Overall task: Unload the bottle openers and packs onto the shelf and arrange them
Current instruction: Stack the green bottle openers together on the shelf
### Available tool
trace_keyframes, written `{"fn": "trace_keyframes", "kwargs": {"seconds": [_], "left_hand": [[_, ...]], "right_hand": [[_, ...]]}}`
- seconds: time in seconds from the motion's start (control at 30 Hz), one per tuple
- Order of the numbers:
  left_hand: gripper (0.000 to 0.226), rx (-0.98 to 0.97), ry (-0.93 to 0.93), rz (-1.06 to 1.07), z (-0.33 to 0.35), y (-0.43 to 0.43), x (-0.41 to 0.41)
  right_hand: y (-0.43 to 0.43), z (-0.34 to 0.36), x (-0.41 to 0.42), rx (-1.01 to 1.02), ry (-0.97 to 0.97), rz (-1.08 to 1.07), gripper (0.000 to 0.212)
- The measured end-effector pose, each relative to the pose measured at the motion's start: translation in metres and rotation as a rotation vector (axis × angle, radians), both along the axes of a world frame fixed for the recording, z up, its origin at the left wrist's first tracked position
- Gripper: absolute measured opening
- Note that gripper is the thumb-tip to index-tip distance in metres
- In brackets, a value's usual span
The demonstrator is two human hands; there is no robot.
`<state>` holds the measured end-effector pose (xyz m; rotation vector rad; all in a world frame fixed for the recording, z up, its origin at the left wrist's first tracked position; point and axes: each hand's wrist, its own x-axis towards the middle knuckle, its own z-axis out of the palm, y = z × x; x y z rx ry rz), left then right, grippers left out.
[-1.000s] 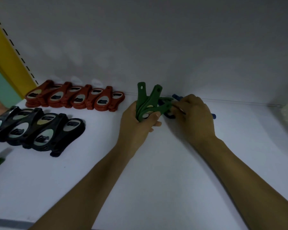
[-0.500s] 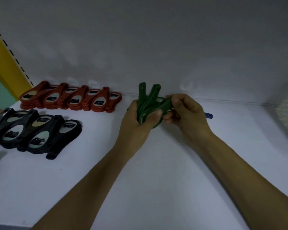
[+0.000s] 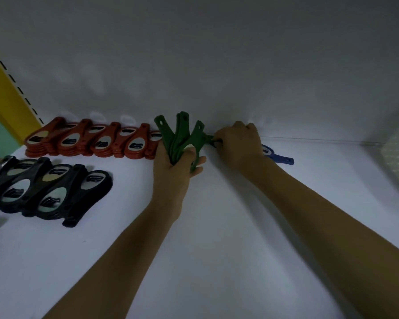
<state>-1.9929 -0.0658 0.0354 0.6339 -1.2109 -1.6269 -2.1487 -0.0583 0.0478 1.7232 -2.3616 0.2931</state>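
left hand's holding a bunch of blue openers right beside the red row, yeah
No: the openers in the left hand are green, not blue, as the head view shows. They do sit right beside the red row.

Left hand [image 3: 173,166] curled in a grip, thumb on top; right hand [image 3: 240,143] pinching close beside.

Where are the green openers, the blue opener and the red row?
green openers [image 3: 182,132], head view, on a fanned handle.
blue opener [image 3: 283,160], head view, on its handle end.
red row [image 3: 111,130], head view, on a middle opener's handle.
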Motion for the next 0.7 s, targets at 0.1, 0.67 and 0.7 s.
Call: {"fn": "trace_keyframes", "kwargs": {"seconds": [0.1,0.67,0.7], "left_hand": [[0.028,0.010,0.004,-0.013,0.000,-0.001,-0.001],[0.041,-0.182,-0.129,-0.031,-0.006,0.003,-0.002],[0.038,-0.197,-0.157,-0.068,-0.007,0.004,-0.003]], "right_hand": [[0.004,0.002,0.000,-0.057,0.120,-0.007,0.028],[0.058,0.000,0.045,-0.396,-1.396,0.014,0.039],[0.058,0.000,0.046,-0.340,-1.446,0.072,0.050]]}}
